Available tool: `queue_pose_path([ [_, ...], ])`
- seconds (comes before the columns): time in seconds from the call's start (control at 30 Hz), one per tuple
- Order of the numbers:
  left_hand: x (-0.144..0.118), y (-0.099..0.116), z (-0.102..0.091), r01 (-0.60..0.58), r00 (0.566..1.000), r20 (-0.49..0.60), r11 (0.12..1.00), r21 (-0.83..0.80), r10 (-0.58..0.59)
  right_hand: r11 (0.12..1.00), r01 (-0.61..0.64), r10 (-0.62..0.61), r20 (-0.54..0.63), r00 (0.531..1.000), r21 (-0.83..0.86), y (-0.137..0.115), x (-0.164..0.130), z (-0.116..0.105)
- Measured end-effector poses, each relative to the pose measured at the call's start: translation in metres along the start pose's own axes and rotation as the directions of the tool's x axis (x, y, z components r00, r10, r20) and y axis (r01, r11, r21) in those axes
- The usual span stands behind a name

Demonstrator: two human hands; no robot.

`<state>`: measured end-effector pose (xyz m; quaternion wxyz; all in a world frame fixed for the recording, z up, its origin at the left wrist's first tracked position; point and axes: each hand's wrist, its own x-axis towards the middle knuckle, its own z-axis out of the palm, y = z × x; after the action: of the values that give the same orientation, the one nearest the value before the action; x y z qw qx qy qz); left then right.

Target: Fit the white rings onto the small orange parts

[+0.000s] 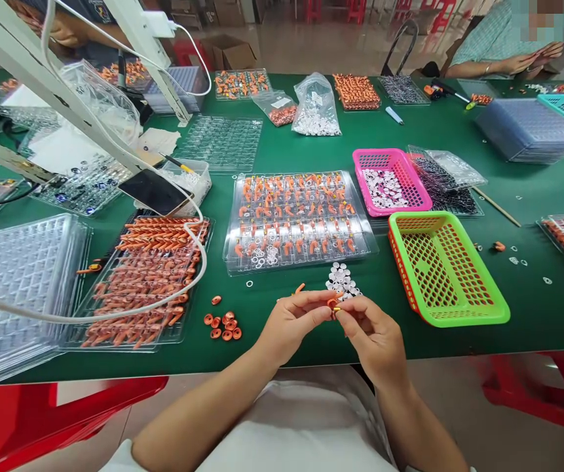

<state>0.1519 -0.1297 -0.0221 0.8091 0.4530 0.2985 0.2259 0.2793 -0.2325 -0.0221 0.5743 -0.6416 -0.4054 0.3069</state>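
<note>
Left hand point(290, 326) + right hand point(378, 335) — one small orange part point(332, 303)
Fingertips pinched nearly closed on it — white discs point(343, 278) just beyond.

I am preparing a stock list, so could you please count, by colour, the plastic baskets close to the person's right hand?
Green basket: 1
Pink basket: 1, holding white pieces
Orange-red basket: 1, nested under the green one
Total: 3 visible near the right hand; more nested underneath could be hidden.
</note>
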Motion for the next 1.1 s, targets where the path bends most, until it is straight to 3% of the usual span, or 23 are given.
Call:
queue_pose_path([
  [0.17,0.002,-0.002,0.002,0.039,0.999,0.007,0.999,-0.025,-0.039,1.0,0.019,-0.018,-0.031,0.999,0.021,0.003,-0.002,0.002],
  [0.33,0.001,0.002,0.011,0.021,0.997,-0.076,0.998,0.061,-0.016,0.999,0.046,-0.047,-0.034,0.998,-0.021,0.003,-0.005,0.006],
  [0.57,-0.001,0.006,0.016,0.0,0.992,-0.124,0.993,0.116,0.014,0.969,0.196,-0.209,-0.082,0.974,-0.147,0.006,-0.009,0.009],
  [0.77,-0.001,0.003,0.016,0.015,0.985,-0.174,0.996,0.089,0.001,0.905,0.331,-0.342,0.005,0.94,-0.268,0.009,-0.006,0.005],
  [1.1,0.0,0.005,0.018,0.015,0.988,-0.151,0.996,0.093,-0.001,0.841,0.42,-0.431,0.047,0.901,-0.341,0.009,0.001,0.0],
])
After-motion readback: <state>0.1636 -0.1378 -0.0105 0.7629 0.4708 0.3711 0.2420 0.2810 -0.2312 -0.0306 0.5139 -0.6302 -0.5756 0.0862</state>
